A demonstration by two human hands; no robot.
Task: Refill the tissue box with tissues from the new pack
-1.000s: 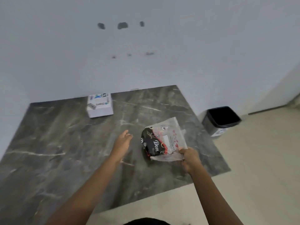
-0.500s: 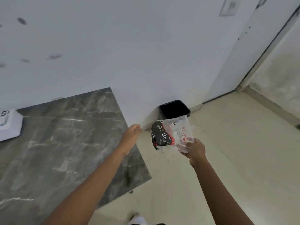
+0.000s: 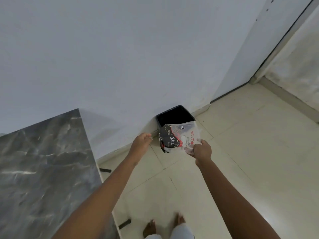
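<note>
Since half a second ago the view has swung further right and down: the white tissue box has left the frame, less of the grey marble table (image 3: 43, 169) shows at the left, and the person's bare feet (image 3: 150, 230) now appear at the near edge on the pale tiled floor (image 3: 241, 169). Both arms reach out over that floor, much as before.

The right hand (image 3: 202, 150) is closed around the near right corner of the tissue pack wrapper (image 3: 177, 138), pinching the clear plastic between thumb and fingers. The wrapper (black and red print, the clear part looking slack) hangs in the air, up and left of that hand. The left hand (image 3: 141, 144) is just left of the wrapper, fingers loosely curled; whether it touches the plastic cannot be told.

Just beyond the wrapper, the black bin (image 3: 172, 114) stands against the white wall (image 3: 120, 57), its open mouth partly covered by the wrapper's far edge.
</note>
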